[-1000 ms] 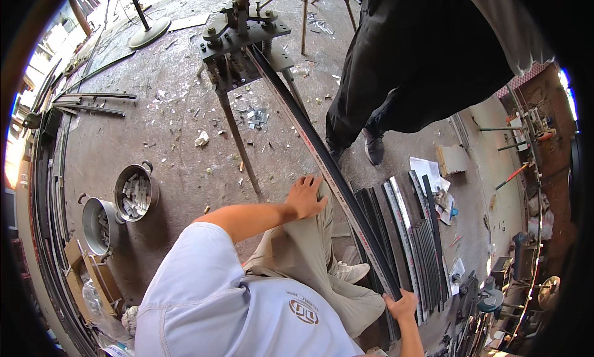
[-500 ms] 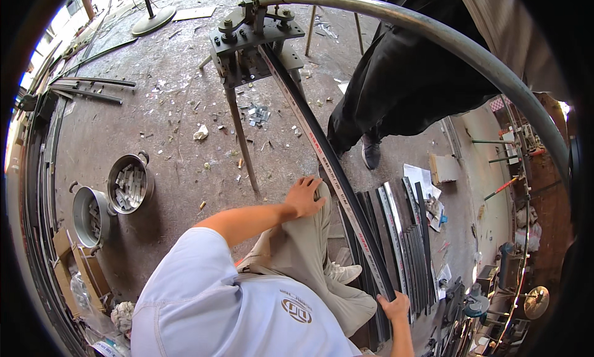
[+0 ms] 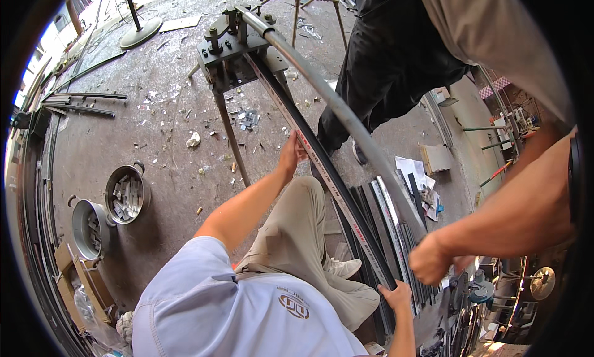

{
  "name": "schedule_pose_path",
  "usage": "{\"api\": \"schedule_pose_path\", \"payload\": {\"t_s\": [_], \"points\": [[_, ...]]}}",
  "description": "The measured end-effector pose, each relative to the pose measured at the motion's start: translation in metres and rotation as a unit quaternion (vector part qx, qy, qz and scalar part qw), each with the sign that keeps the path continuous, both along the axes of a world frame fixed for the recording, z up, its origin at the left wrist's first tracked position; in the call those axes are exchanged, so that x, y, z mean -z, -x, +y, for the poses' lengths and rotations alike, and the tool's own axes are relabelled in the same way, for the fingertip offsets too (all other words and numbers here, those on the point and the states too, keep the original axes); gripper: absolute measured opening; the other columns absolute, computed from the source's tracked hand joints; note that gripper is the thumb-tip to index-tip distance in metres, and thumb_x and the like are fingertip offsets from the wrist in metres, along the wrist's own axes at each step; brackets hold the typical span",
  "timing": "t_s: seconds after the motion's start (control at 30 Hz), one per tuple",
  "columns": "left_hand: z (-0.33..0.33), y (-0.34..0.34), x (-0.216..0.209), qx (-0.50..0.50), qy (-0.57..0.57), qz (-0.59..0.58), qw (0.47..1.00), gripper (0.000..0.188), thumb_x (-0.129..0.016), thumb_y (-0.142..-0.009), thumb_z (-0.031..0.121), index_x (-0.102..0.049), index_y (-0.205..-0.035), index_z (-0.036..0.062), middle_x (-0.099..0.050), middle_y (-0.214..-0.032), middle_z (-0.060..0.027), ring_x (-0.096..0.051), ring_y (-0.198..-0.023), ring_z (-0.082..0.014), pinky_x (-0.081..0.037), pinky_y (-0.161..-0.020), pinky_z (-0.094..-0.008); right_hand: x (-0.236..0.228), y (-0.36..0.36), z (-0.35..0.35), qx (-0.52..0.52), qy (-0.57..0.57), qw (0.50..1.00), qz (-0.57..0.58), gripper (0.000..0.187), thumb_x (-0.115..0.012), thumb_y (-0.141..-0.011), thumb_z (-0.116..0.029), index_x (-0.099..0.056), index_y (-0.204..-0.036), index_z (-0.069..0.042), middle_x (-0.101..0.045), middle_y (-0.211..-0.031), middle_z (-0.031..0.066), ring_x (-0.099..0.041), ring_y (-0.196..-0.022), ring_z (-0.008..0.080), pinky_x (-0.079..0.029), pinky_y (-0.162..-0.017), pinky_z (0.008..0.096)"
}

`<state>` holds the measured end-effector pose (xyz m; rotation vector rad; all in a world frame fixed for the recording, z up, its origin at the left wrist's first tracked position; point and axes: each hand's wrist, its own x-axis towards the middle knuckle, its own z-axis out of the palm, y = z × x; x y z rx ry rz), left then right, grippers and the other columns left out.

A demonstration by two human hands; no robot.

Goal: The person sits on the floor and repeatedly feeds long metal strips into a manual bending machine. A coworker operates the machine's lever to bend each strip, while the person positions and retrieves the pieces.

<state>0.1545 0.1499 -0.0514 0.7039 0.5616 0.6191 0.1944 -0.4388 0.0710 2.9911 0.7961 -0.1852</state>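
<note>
A long black metal profile (image 3: 337, 187) with a pale printed strip slants from the punch press (image 3: 238, 53) down to my right side. Its far end sits inside the press, where the tip is hidden. My right hand (image 3: 397, 296) grips the near end, thumb on top. Farther up, my left hand (image 3: 291, 156) is closed at the profile's left edge, with some fingers hidden behind it. A co-worker's blurred hands (image 3: 433, 258) are at the lower end of the press's long pipe lever (image 3: 346, 115), which crosses above the profile.
Two metal pots (image 3: 127, 193) with small metal pieces stand on the left. More dark profiles (image 3: 371, 214) lie beside my right leg. The co-worker's legs (image 3: 377, 66) are just beyond the lever. Scraps (image 3: 247, 118) litter the floor near the press legs.
My left hand has gone from my knee up to the profile. The pipe lever has swung down and leftward, and the co-worker's arms have come into view. My right hand keeps its grip.
</note>
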Motion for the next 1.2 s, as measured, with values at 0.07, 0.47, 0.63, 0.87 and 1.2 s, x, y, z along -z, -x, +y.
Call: {"api": "schedule_pose_path", "payload": {"t_s": [0.07, 0.47, 0.63, 0.87, 1.2], "points": [[0.023, -0.003, -0.016, 0.003, -0.03, -0.054, 0.998, 0.069, -0.046, -0.104, 0.069, -0.065, -0.115, 0.0037, -0.075, -0.099, -0.0102, -0.07, -0.087, -0.0181, -0.054, -0.079, -0.0332, -0.018, 0.001, 0.021, 0.018, 0.004, 0.997, 0.069, 0.052, -0.084, -0.074, -0.051, -0.08, -0.098, -0.006, -0.075, -0.093, 0.0237, -0.071, -0.092, 0.0434, -0.055, -0.085, 0.0507], [0.033, -0.016, -0.037, -0.1, -0.087, 0.148, 0.98, 0.071, -0.063, -0.1, 0.057, -0.063, -0.126, -0.0088, -0.068, -0.113, -0.013, -0.061, -0.1, -0.0222, -0.049, -0.091, -0.0368, -0.037, 0.021, 0.038, -0.005, -0.011, 0.999, 0.05, 0.06, -0.083, -0.073, -0.058, -0.071, -0.077, 0.0, -0.071, -0.083, 0.0279, -0.069, -0.086, 0.0477, -0.055, -0.077, 0.0551], [-0.004, -0.022, -0.045, -0.08, -0.107, 0.151, 0.98, 0.072, -0.062, -0.101, 0.055, -0.061, -0.132, -0.0098, -0.067, -0.12, -0.0136, -0.059, -0.106, -0.0215, -0.047, -0.098, -0.0366, -0.023, 0.003, 0.015, 0.038, 0.021, 0.995, 0.087, 0.068, -0.083, -0.071, -0.061, -0.077, -0.098, 0.001, -0.073, -0.099, 0.0295, -0.069, -0.099, 0.0471, -0.053, -0.09, 0.0533], [-0.114, -0.015, 0.001, 0.029, -0.035, 0.049, 0.998, 0.071, -0.062, -0.103, 0.053, -0.051, -0.141, -0.0065, -0.06, -0.131, -0.0112, -0.053, -0.12, -0.0198, -0.041, -0.108, -0.0343, -0.019, 0.013, -0.093, 0.127, 0.009, 0.983, 0.131, 0.055, -0.088, -0.07, -0.048, -0.076, -0.094, 0.0, -0.074, -0.088, 0.0241, -0.072, -0.087, 0.0424, -0.055, -0.078, 0.0489], [-0.088, 0.039, -0.021, -0.039, -0.065, 0.104, 0.992, 0.051, -0.061, -0.103, 0.052, -0.053, -0.118, 0.0041, -0.068, -0.098, -0.0091, -0.062, -0.086, -0.017, -0.045, -0.079, -0.0306, 0.012, 0.062, -0.051, 0.116, -0.052, 0.978, 0.166, 0.044, -0.087, -0.07, -0.042, -0.074, -0.084, -0.002, -0.071, -0.077, 0.022, -0.069, -0.077, 0.0426, -0.053, -0.072, 0.0488]]}}
